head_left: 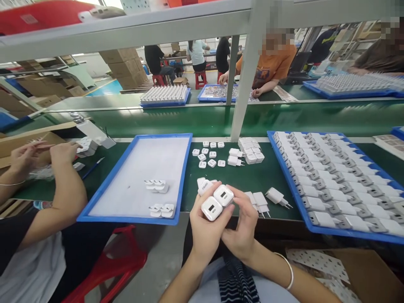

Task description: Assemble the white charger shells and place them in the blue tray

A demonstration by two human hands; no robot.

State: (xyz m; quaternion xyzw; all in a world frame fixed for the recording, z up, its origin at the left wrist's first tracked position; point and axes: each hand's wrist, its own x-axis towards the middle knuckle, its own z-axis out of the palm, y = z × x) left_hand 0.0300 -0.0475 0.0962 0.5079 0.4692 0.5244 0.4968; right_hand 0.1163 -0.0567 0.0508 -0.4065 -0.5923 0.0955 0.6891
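Two white USB charger plugs are held side by side above the table's front edge, their port faces turned up toward me. My left hand wraps round them from the left, its thumb along the lower side. My right hand has its fingertips on the right-hand charger. Just behind my left fingers lies another white charger. To the right of my hands, several chargers rest on the green table with their pins toward me, and one charger lies apart.
A blue-rimmed tray on the left carries a few chargers. Another blue tray on the right holds rows of chargers. Small white pieces and stacked chargers lie behind my hands. A metal post rises behind. Co-workers sit left and opposite.
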